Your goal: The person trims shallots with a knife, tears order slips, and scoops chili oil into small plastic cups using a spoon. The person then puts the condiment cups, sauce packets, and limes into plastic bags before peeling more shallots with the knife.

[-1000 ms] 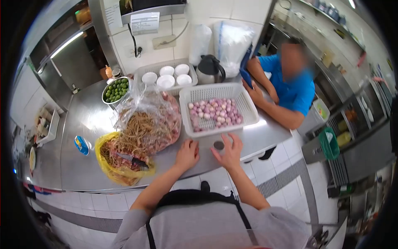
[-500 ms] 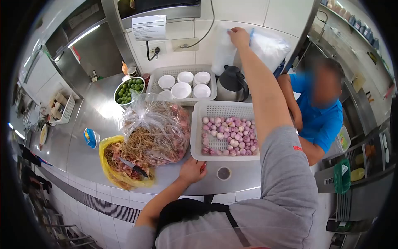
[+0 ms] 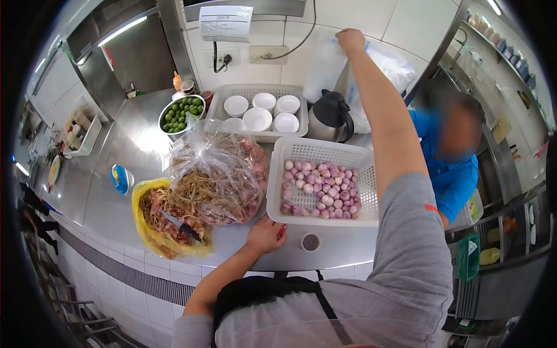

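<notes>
Indoors, left hand (image 3: 266, 235) curls on steel counter (image 3: 136, 127); right hand (image 3: 351, 42) pinches plastic bag (image 3: 326, 65) by tiled wall (image 3: 426, 29).

The landmark is the basket of shallots (image 3: 376, 191). Behind it, the right hand (image 3: 351, 40) grips a plastic bag (image 3: 324, 72). At its near left corner is the left hand (image 3: 266, 235); just in front stands a small cup (image 3: 311, 242).

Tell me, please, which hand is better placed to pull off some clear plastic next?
Probably the right: the right hand is up at the top edge of the clear plastic by the wall, while the left hand is low, by the near corner of the onion basket.
</notes>
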`<action>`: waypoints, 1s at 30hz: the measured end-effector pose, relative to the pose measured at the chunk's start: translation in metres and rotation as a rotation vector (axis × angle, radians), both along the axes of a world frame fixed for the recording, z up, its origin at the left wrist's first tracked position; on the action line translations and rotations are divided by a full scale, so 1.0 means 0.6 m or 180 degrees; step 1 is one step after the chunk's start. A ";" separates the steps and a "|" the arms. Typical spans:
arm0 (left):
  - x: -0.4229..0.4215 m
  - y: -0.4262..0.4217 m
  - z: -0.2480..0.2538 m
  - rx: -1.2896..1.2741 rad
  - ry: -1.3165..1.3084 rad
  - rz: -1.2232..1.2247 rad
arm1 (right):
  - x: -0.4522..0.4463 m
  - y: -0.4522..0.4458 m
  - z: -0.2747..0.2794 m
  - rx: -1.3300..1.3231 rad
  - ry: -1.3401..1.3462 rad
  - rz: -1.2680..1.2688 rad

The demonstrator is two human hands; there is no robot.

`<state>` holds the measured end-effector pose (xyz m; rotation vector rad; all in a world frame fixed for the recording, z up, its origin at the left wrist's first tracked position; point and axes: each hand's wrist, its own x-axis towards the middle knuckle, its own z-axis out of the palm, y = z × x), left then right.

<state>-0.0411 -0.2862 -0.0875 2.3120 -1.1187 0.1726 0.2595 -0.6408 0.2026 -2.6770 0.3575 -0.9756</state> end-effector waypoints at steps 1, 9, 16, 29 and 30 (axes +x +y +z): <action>0.002 0.000 -0.001 0.0060 0.0050 0.0003 | 0.009 -0.001 0.012 0.0004 -0.0392 -0.0080; 0.004 -0.001 0.000 -0.0130 -0.0218 0.0028 | 0.044 -0.012 0.211 0.0353 -0.3055 0.0558; 0.008 0.022 -0.023 -0.0902 0.0264 0.0364 | -0.130 0.014 0.159 0.3040 -0.3104 0.2727; -0.039 0.087 0.218 -0.3555 0.3845 -0.0991 | -0.571 0.260 -0.303 0.4975 -0.2245 0.1649; -0.049 0.113 0.243 -0.3590 0.3823 -0.0990 | -0.592 0.325 -0.273 0.5383 -0.2394 0.1084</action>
